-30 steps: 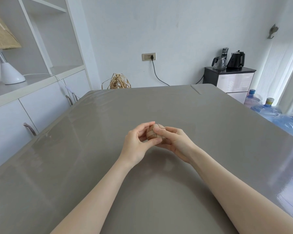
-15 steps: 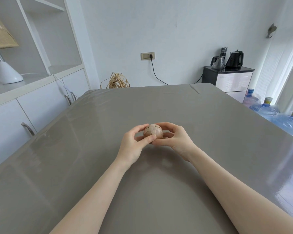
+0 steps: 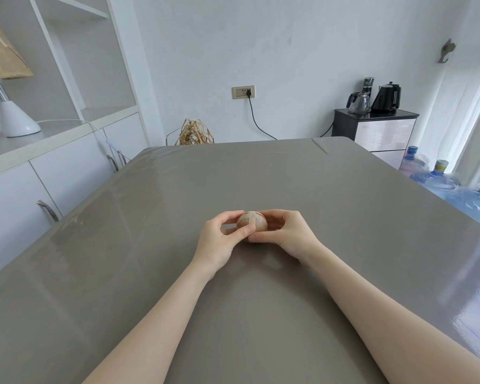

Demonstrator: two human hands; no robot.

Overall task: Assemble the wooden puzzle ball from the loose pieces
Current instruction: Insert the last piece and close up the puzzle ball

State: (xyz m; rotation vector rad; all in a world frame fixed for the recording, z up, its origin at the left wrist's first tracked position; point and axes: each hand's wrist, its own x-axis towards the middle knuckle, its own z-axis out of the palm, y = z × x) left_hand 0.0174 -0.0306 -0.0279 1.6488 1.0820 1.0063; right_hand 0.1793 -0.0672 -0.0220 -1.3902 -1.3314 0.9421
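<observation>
Both hands meet at mid-table. Left hand and right hand are each curled around the wooden puzzle ball, one on either side, thumbs pressing its near face and fingertips reaching over the far side. Ball sits between them, low over the grey table — cannot tell whether it rests on the surface or is held just above it.

Seams on the top of the ball form a closed cross; no loose pieces visible anywhere on the table. Judgement: assembly looks essentially complete, and the two-sided squeeze is probably there to seat the last piece and keep the interlock from springing apart.

Room for moving: open table on every side of the hands. Far edge is well apart, with a straw-like bundle behind it. Left edge runs beside white cabinets; right edge has water bottles below it. A round ball set down could roll — the middle of the table is the safest spot.
</observation>
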